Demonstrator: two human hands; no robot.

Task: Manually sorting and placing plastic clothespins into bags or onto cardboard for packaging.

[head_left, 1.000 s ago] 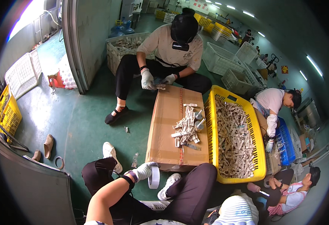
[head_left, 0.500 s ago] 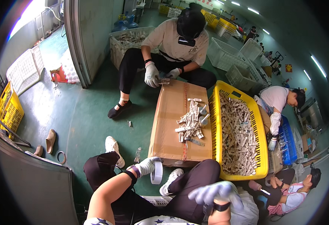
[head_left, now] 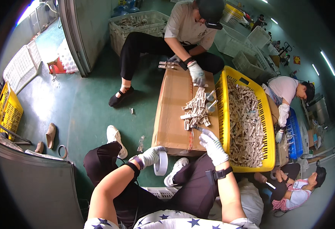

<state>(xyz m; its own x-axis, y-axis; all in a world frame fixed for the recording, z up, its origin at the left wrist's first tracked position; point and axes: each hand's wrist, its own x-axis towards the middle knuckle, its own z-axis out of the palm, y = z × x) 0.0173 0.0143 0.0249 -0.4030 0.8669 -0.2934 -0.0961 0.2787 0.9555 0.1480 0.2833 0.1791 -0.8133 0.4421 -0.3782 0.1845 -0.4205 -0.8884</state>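
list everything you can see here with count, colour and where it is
cardboard box: 1, brown, flat on the floor in the middle
small parts: a pile, pale, on the box by the right hand
yellow crate: 1, full of pale parts, right of the box
tape roll: 1, white, in the left hand
white crates: several, top, behind the far worker
blue crate: 1, far right
yellow basket: 1, left edge
sandals: 2, tan, on the green floor at left
co-workers: 3, one across the box, two at right
left hand: white glove, holds the tape roll
right hand: white glove, reaching at the pile's near edge
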